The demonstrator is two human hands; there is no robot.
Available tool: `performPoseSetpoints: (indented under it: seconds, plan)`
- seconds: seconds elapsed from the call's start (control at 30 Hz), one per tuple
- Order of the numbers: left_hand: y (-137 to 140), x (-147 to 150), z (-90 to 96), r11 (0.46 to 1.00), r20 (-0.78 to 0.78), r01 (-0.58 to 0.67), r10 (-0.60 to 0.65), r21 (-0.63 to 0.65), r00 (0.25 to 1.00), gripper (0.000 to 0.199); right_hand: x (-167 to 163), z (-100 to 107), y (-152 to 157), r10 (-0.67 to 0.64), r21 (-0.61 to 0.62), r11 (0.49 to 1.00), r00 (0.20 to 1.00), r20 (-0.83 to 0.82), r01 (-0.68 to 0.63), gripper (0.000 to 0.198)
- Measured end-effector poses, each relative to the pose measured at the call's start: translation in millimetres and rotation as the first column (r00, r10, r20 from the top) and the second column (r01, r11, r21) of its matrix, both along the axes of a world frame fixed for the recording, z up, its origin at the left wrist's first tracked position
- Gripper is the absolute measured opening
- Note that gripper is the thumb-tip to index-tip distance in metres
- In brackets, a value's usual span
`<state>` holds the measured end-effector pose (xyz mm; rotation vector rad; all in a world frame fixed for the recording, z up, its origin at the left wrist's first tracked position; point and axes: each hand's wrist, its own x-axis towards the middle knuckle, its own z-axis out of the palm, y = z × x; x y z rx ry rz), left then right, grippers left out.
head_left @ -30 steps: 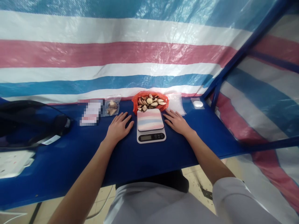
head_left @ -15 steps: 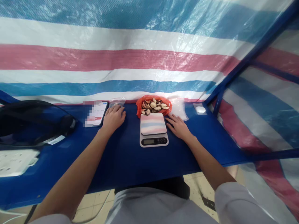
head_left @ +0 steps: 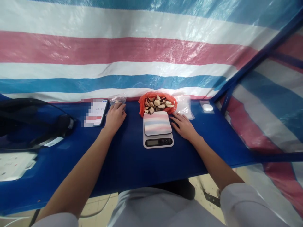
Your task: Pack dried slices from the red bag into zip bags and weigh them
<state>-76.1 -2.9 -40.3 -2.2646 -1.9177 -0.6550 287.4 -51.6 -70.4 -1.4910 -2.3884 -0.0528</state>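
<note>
My left hand [head_left: 115, 117] lies on the blue table, fingers stretched out, its fingertips at a small clear plastic bag [head_left: 117, 98] whose contents I cannot make out. Just left of that hand is a phone [head_left: 96, 112] with a partly blurred screen. My right hand [head_left: 184, 125] rests flat beside the kitchen scale [head_left: 158, 130], fingers spread and holding nothing. Behind the scale, an orange-red plastic bag [head_left: 141, 104] stands open, full of dried pale slices [head_left: 157, 102] with dark edges. Flat clear bags [head_left: 184, 106] lie beyond my right fingertips.
A small bag with a white oval object [head_left: 207, 107] sits at the right back. On the left are a black headset-like item [head_left: 35, 123] and a white power strip [head_left: 15, 166]. Striped sheeting [head_left: 132, 50] hangs behind the table [head_left: 142, 167], with a blue frame post [head_left: 258, 60] at right.
The view has tilted down and shifted slightly. Both hands stay in nearly the same places on the table, and no object has visibly been moved.
</note>
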Motion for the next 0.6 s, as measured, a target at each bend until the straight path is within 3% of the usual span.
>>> performPoseSetpoints:
  seconds: [0.23, 0.4, 0.5, 0.6]
  plan:
    - [4, -2, -7.8, 0.997, 0.115, 0.003, -0.012, 0.083, 0.993, 0.040, 0, 1, 0, 0.005, 0.014, 1.000, 1.000, -0.007, -0.005, 0.042]
    - [-1, 2, -4.5, 0.990, 0.285, -0.020, -0.022, 0.143, 0.958, 0.034, 0, 2, -1, 0.008, 0.058, 0.998, 1.000, -0.013, -0.007, 0.039]
    - [-7, 9, 5.7, 0.987, 0.458, -0.037, -0.039, 0.157, 0.888, 0.030, 0, 3, -2, 0.024, 0.094, 0.995, 0.999, -0.036, -0.020, 0.037]
    - [-15, 20, 16.9, 0.991, 0.691, -0.073, -0.027, 0.115, 0.722, 0.028, -1, 9, -3, 0.056, 0.158, 0.987, 0.995, -0.082, -0.043, 0.034]
